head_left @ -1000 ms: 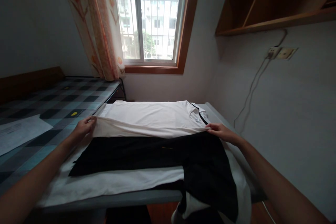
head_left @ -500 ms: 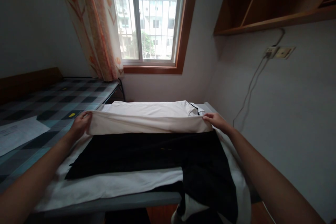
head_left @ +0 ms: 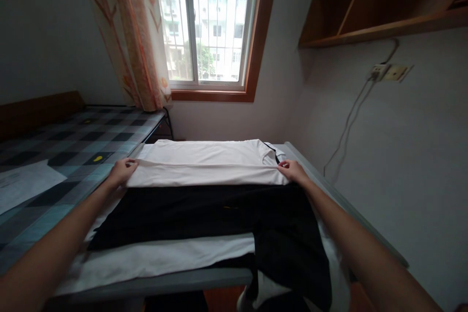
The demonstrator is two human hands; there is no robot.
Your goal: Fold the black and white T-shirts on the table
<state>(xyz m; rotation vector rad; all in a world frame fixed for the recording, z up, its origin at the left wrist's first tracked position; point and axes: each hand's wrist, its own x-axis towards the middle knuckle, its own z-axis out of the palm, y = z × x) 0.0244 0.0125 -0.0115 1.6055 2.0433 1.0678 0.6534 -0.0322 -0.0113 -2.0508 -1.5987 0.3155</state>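
Observation:
A black-and-white shirt (head_left: 204, 209) is spread across the table, its white part folded over in a long band along the far side of the black part. My left hand (head_left: 124, 171) pinches the left end of that white band between thumb and fingers. At the band's right end, my right hand (head_left: 292, 171) pinches the cloth close to a dark-trimmed edge that looks like a neckline. Between both hands the white edge runs fairly straight and low over the cloth beneath. A black section with white cloth hangs over the near table edge at the right.
The grey table (head_left: 204, 279) borders a bed with a checked cover (head_left: 120, 124) on the left, where a sheet of paper (head_left: 29, 183) lies. A wooden shelf (head_left: 365, 29) hangs on the right wall above a socket with a cable (head_left: 347, 131). A window and curtain (head_left: 135, 34) are ahead.
Both hands have moved inward and brought the white edge down; the band, raised and stretched before, now lies flatter on the cloth. The hands still grip its ends.

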